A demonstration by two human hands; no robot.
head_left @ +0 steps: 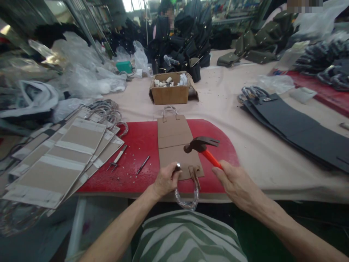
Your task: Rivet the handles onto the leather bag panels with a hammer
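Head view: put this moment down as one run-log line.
left hand: pinching metal tool over brown panel | right hand: gripping raised hammer | brown panel: lying on red board | cardboard box: beyond panel

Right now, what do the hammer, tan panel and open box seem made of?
Hammer: dull, dark head, probably steel; bright orange handle, perhaps plastic-coated. Tan panel: smooth, matte, possibly leather or imitation. Open box: matte brown with a bent flap, so likely cardboard.

The table bears a mat, box, dark panels and bags; on the mat lie a tan panel, rod and pronged tool.
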